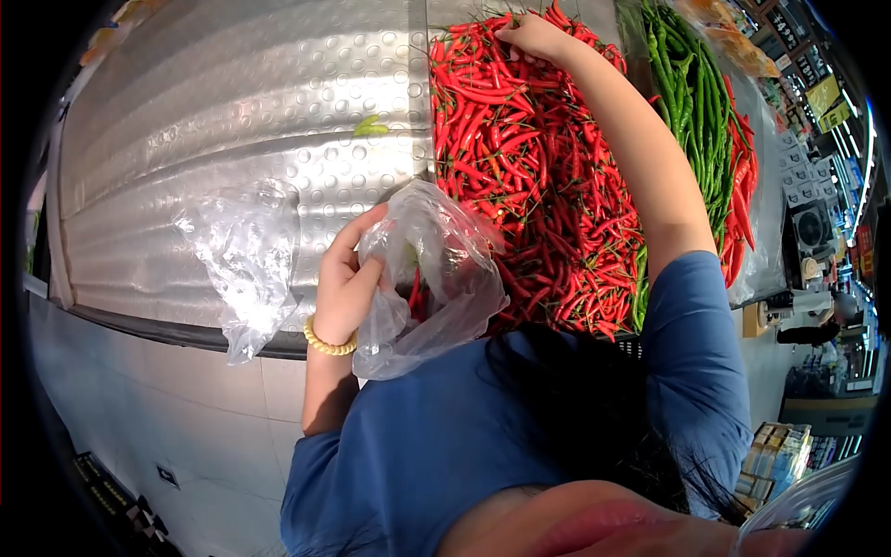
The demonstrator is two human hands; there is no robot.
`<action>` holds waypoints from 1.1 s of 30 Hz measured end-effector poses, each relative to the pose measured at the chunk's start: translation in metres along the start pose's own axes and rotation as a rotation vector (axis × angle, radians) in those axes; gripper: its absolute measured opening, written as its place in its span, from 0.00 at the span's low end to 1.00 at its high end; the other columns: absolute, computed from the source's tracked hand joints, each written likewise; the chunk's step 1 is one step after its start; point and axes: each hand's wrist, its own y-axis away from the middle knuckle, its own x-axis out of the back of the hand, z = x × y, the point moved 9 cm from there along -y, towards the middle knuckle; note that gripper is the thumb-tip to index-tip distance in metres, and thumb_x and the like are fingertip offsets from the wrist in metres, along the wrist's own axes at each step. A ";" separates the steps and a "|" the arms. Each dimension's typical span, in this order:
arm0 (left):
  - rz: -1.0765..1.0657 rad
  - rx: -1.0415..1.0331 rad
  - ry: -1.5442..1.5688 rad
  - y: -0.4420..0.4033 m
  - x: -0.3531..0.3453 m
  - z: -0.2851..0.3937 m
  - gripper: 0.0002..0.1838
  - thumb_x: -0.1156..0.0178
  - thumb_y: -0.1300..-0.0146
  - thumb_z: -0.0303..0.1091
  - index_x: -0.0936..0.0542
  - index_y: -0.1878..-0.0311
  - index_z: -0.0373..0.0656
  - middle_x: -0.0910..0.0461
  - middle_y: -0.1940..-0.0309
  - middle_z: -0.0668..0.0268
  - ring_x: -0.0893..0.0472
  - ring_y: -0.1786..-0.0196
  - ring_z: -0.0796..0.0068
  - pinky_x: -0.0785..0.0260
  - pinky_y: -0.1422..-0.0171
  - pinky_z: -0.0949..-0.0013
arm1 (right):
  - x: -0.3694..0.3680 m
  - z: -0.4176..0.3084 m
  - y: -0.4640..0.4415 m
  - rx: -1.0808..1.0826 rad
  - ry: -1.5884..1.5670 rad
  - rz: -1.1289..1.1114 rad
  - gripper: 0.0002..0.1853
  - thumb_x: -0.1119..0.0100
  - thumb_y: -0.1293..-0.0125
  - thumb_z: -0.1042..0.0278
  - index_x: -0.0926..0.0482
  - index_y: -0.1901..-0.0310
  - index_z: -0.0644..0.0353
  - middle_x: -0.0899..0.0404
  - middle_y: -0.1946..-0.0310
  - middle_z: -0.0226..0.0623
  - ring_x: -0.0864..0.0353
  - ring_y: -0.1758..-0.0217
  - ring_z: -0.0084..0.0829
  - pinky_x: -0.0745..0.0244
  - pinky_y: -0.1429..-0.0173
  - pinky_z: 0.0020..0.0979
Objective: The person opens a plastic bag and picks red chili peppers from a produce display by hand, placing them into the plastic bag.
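My left hand (348,288), with a yellow beaded band at the wrist, pinches the rim of a clear plastic bag (432,278). The bag hangs open at the near edge of the display, with some red showing inside or through it. A wide heap of red chili peppers (557,204) lies to the right of the bag. At the far edge of that heap is my right hand (534,39), its fingers bent together among the peppers. Whatever those fingers hold is too small to make out.
Another clear plastic bag (249,251) lies crumpled on the dimpled metal counter (343,84), left of my left hand. A small green piece (371,126) rests farther back. Long green peppers (691,93) and larger red ones (742,195) lie beyond the heap, on the right.
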 end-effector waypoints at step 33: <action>-0.009 0.002 -0.007 0.005 0.006 -0.009 0.29 0.55 0.48 0.13 0.31 0.40 0.38 0.23 0.52 0.64 0.28 0.77 0.86 0.34 0.72 0.81 | 0.059 -0.082 0.105 0.071 -0.112 0.512 0.12 0.47 0.39 0.65 0.25 0.64 0.67 0.24 0.79 0.45 0.22 0.76 0.37 0.28 0.70 0.36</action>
